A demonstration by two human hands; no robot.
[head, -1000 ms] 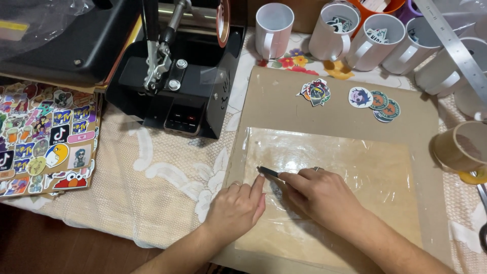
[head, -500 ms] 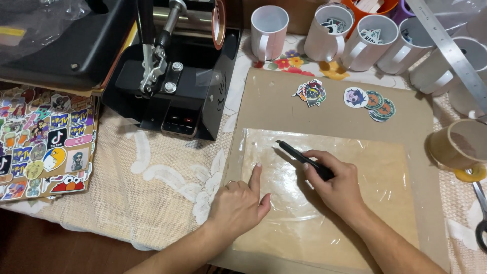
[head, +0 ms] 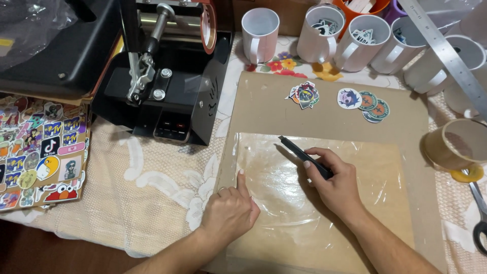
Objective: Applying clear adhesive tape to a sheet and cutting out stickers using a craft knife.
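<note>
Clear film (head: 324,203) on board (head: 264,109), stickers (head: 350,99) behind, press (head: 167,86) left

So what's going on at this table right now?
A person is working on a clear plastic sheet that lies on a brown board. The left hand presses on the sheet's left edge with the index finger stretched out. The right hand holds a thin black knife, tip pointing toward the sheet's upper left. Round stickers lie higher on the board, white mugs stand behind, and a black press machine sits to the left.
</note>
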